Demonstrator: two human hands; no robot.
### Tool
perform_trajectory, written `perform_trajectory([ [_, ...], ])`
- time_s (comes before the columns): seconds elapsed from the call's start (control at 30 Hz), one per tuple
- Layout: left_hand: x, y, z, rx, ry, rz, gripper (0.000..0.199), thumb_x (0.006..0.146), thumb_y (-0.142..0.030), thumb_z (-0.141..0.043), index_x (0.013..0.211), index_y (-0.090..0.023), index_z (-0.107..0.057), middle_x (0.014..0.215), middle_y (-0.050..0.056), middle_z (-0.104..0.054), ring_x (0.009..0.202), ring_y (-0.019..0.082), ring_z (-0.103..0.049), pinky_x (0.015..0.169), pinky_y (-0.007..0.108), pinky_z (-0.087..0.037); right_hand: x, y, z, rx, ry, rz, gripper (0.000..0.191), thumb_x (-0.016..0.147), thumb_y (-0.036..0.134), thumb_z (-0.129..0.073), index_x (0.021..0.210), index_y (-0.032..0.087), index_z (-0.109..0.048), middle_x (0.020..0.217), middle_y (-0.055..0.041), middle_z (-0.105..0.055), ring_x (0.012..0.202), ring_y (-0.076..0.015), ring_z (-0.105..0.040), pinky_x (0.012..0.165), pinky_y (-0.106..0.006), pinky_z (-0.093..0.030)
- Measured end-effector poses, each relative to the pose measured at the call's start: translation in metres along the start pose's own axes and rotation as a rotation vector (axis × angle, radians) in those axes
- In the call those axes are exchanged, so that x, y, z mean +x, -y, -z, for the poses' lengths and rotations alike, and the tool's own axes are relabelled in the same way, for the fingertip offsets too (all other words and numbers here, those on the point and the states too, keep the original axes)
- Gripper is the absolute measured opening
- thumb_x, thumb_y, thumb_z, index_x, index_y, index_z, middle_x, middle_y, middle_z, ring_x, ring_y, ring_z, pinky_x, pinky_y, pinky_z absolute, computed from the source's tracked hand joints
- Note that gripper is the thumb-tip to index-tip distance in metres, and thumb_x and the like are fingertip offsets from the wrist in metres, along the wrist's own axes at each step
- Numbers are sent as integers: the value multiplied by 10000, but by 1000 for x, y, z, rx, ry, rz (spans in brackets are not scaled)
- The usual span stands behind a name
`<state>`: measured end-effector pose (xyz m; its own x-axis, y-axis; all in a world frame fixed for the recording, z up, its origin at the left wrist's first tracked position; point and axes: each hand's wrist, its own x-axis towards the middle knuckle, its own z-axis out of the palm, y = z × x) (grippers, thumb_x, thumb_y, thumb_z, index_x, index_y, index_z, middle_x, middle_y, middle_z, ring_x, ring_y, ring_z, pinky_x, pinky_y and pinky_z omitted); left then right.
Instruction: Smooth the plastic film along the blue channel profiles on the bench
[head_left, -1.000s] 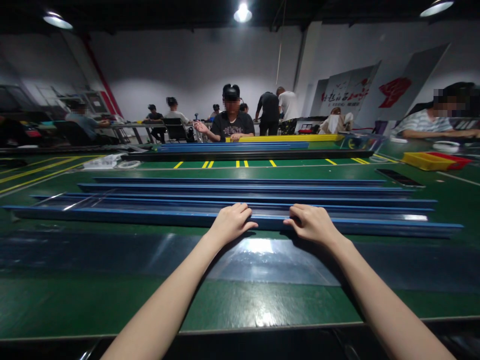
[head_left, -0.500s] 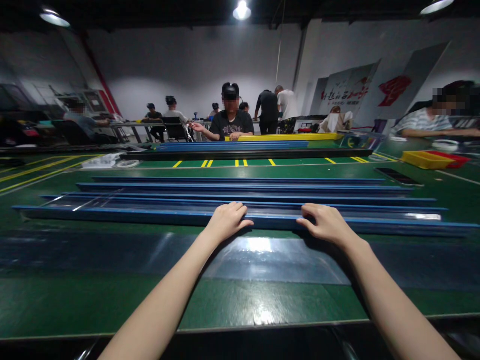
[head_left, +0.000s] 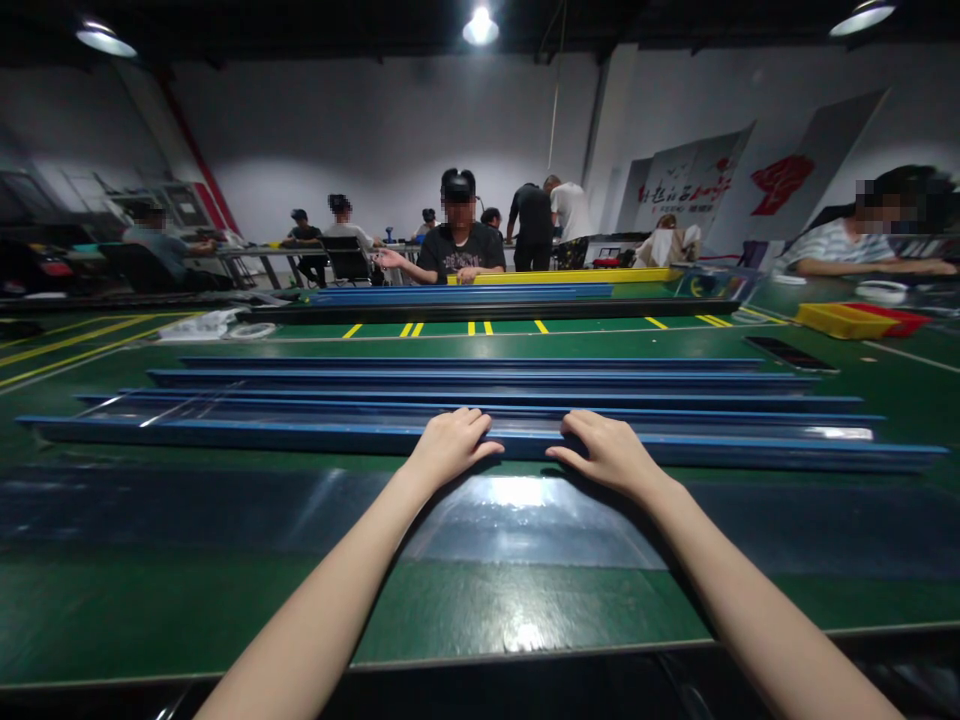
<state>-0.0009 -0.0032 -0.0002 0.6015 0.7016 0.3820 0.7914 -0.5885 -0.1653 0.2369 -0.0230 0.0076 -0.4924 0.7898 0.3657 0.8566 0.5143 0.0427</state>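
Long blue plastic channels (head_left: 247,436) lie crosswise on the green table, one behind another. My left hand (head_left: 450,440) is on the nearest channel, its fingers bent over the top edge and its thumb along the front wall. A short way to the right, my right hand (head_left: 611,448) clasps the same channel in a like way, fingers over the rim and thumb in front. A bare stretch of blue wall shows between the two thumbs. Under my forearms a clear plastic strip (head_left: 225,505) lies flat, shining where the light strikes it.
Farther back are a black rail (head_left: 487,310), more blue strips (head_left: 450,294) and a yellow bar (head_left: 562,276). A phone (head_left: 791,354) and a yellow tray (head_left: 840,320) are at right. A co-worker (head_left: 461,250) sits opposite; another person (head_left: 862,235) is at far right.
My right hand has shifted left along the nearest channel, closer to my left hand. My left hand stays in about the same place. The view has shifted slightly.
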Motion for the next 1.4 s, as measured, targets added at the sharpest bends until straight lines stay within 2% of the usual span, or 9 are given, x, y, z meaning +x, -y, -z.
perform_trajectory([
  [0.17, 0, 0, -1, -26, 2, 7, 321, 801, -482, -433, 848, -172, -505, 855, 43, -572, 822, 174, -528, 664, 255, -385, 1, 0, -4, -15, -64, 12, 344, 838, 450, -320, 724, 184, -506, 746, -41, -569, 676, -140, -508, 548, -235, -276],
  [0.43, 0, -2, 0, -13, -29, -27, 352, 789, -488, -444, 925, -168, -499, 895, 47, -567, 847, 179, -518, 691, 262, -388, 2, -2, 2, -60, -15, -18, 326, 826, 434, -343, 690, 184, -503, 724, -33, -581, 646, -135, -519, 509, -241, -221],
  [0.57, 1, -2, 0, -27, -59, -45, 389, 774, -504, -455, 967, -168, -497, 918, 54, -562, 853, 177, -513, 707, 265, -387, -5, -11, 7, -85, 7, -69, 313, 816, 425, -355, 670, 189, -499, 713, -27, -582, 624, -134, -514, 505, -246, -214],
  [0.83, 0, 0, -1, -32, -64, -58, 364, 781, -484, -462, 952, -166, -510, 916, 51, -576, 860, 180, -510, 719, 270, -380, -17, -27, 11, -110, 37, -118, 315, 812, 427, -338, 689, 193, -509, 732, -43, -590, 665, -161, -532, 530, -253, -249],
  [1.1, 1, 0, -3, -30, -44, -70, 336, 804, -484, -422, 813, -166, -531, 814, 40, -591, 810, 176, -510, 682, 268, -373, -15, -28, 5, -74, 99, -98, 295, 826, 393, -325, 827, 194, -544, 916, -65, -611, 830, -184, -547, 622, -252, -327],
  [1.4, 1, 0, -3, -44, -45, -63, 326, 806, -476, -427, 818, -170, -541, 818, 36, -610, 811, 171, -524, 682, 257, -379, -14, -21, 9, 5, 39, -96, 342, 808, 489, -333, 742, 199, -503, 780, -35, -591, 752, -165, -545, 627, -241, -339],
])
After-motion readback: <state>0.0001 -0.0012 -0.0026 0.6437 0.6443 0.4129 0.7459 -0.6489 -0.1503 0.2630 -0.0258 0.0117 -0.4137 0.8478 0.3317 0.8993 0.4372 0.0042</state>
